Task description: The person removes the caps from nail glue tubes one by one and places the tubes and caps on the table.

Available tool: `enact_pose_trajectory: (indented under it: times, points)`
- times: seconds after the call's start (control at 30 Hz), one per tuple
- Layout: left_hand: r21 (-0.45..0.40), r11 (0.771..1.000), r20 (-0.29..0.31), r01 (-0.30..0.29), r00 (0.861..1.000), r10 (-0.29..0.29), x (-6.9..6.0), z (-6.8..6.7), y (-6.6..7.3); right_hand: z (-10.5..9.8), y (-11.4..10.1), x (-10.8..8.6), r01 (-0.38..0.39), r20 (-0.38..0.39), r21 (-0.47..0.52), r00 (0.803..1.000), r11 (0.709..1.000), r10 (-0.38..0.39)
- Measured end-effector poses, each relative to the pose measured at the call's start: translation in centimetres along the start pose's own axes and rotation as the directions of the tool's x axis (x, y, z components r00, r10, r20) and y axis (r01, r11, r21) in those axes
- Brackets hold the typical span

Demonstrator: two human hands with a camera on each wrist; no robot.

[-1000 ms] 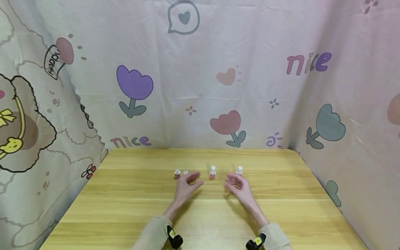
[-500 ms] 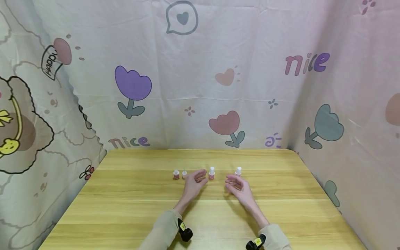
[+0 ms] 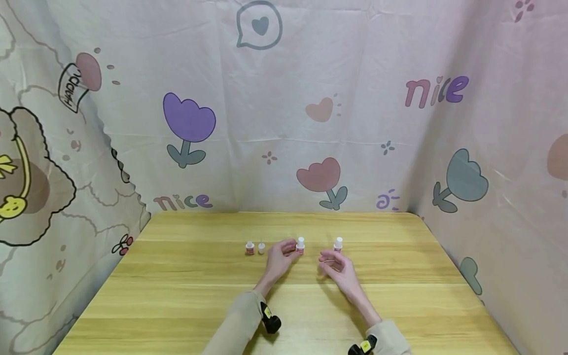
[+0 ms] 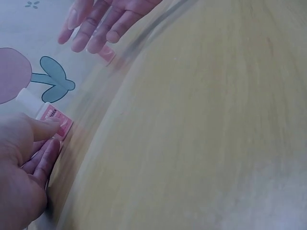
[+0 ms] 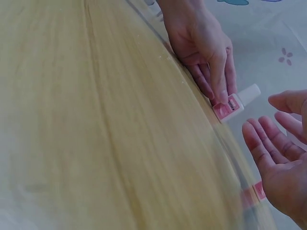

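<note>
In the head view my left hand (image 3: 277,259) is at the middle small bottle (image 3: 301,246), which stands upright with a tall white cap and a pink label. The left wrist view shows the thumb lying across that bottle's label (image 4: 59,120); the fingers are on its other side, so it is pinched low down. My right hand (image 3: 342,272) hovers in front of a similar capped bottle (image 3: 338,243), fingers loosely bent, with nothing between them. That bottle's lower part is covered by the hand.
Further left stands an uncapped small bottle (image 3: 250,248) with a pink-red label. Beside it is a white cap (image 3: 261,249) with a thin stem pointing up. The wooden table (image 3: 186,276) ends at a printed cloth backdrop (image 3: 262,118).
My left hand has moved right, away from the uncapped bottle and loose cap, to the middle bottle, and now pinches it. The right hand has stayed nearly still.
</note>
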State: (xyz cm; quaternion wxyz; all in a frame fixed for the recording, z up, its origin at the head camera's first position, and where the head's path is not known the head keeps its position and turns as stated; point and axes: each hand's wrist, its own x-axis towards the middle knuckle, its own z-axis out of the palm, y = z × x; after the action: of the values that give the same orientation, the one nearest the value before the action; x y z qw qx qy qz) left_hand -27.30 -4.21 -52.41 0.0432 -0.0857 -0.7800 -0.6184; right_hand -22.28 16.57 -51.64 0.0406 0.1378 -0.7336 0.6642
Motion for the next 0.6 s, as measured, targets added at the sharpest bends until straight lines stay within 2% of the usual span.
enact_pose_trajectory:
  times: [0.27, 0.43, 0.6]
  points:
    - [0.051, 0.998, -0.024, 0.026, 0.999, -0.025, 0.34, 0.37, 0.17, 0.00, 0.02, -0.07, 0.006, 0.011, 0.033, 1.000, 0.999, -0.006]
    - [0.084, 0.996, -0.030, -0.001, 1.000, 0.003, 0.50, 0.38, 0.25, -0.12, 0.24, -0.15, 0.009, 0.020, 0.040, 1.000, 0.999, -0.010]
    - [0.071, 0.997, -0.035, -0.003, 0.999, 0.005, 0.53, 0.46, 0.42, -0.22, 0.33, -0.26, 0.010, 0.023, 0.041, 1.000, 0.999, -0.011]
